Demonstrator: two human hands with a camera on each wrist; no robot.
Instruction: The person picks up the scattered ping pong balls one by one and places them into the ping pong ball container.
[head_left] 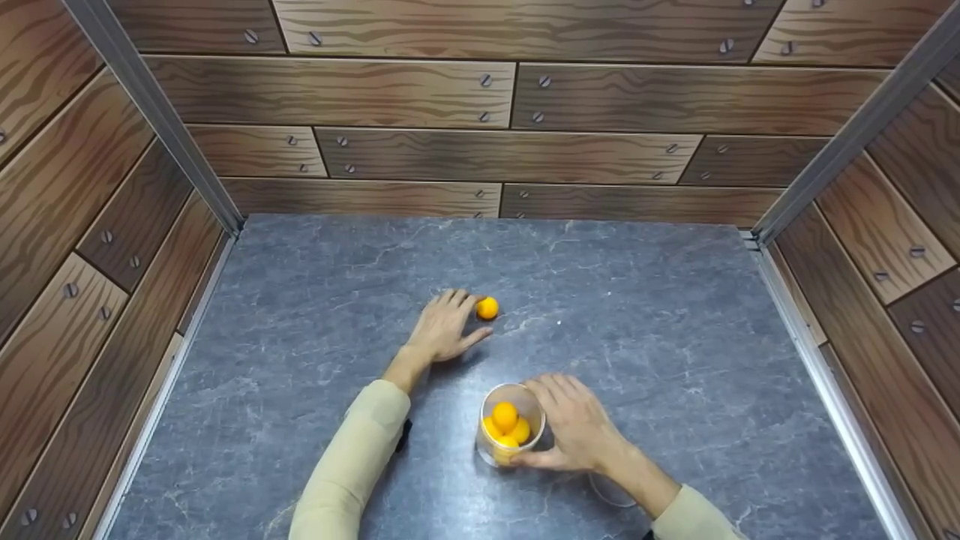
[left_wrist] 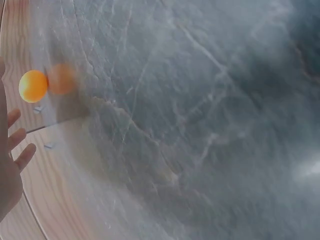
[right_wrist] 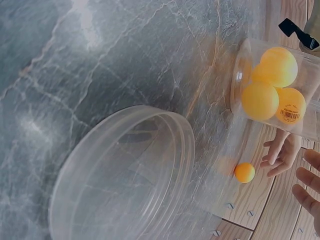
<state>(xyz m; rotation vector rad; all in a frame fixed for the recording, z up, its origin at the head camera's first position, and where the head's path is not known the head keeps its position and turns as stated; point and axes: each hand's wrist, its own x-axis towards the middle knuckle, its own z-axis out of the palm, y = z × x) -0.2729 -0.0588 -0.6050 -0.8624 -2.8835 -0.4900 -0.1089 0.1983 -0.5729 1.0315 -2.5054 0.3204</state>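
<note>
An orange ball lies on the grey marbled surface. Beside it is my left hand, fingers stretched forward and thumb spread, with fingertips right at the ball's edge. In the left wrist view part of that hand shows, the ball above its fingers. A clear jar stands upright nearer me, several orange balls inside. My right hand holds the jar at its upper right, thumb at the near side and fingers at the far side. Its thumb is hidden in the right wrist view.
A clear round lid lies on the surface by my right wrist; only a faint rim of the lid shows in the head view. Wood-patterned walls with metal corner posts enclose the surface at the back and both sides.
</note>
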